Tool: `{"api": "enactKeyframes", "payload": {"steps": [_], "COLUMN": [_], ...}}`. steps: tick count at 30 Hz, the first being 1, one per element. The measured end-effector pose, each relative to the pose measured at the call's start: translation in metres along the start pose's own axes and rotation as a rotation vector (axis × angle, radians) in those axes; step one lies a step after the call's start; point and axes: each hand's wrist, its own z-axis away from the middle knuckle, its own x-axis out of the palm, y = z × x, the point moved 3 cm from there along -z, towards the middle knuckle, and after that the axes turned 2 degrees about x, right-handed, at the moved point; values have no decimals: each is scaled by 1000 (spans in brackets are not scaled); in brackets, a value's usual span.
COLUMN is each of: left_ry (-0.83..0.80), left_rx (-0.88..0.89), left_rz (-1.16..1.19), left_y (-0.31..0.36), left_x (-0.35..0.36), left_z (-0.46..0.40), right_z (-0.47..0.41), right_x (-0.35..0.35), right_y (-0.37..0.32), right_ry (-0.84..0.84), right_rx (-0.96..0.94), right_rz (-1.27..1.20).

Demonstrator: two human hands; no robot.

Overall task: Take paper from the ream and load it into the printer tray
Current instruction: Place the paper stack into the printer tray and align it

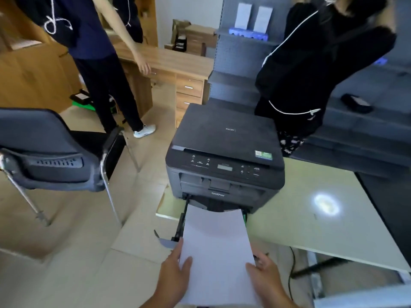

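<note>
A stack of white paper (216,247) lies lengthwise over the pulled-out black printer tray (179,227), its far end reaching under the front of the black printer (224,156). My left hand (175,272) grips the paper's near left edge, thumb on top. My right hand (265,276) holds the near right edge in the same way. The tray's floor is hidden by the sheets. No ream is in view.
The printer stands on a pale desk (311,210) at its left corner. A dark office chair (55,156) is at left. One person (106,63) stands by a wooden desk (169,61); another in black (311,70) stands behind the printer, before grey shelves (367,121).
</note>
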Motion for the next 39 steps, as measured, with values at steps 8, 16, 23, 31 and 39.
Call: {"api": "enactKeyframes", "payload": {"steps": [8, 16, 23, 31, 39], "left_ry": [-37, -43, -24, -8, 45], "left_rx": [-14, -7, -69, -93, -75], "left_rz": [-41, -97, -192, -279, -347], "left_y": [15, 32, 33, 33, 24], "left_x": [2, 17, 25, 24, 14], "left_z": [-28, -68, -94, -122, -127], "right_z": [-24, -73, -104, -128, -169], "right_x": [10, 14, 24, 32, 56], "right_y": [-7, -21, -19, -30, -34], "right_ry": [12, -45, -58, -8, 65], "right_rx": [6, 14, 49, 51, 21], "right_rz": [-85, -110, -127, -183, -160]}}
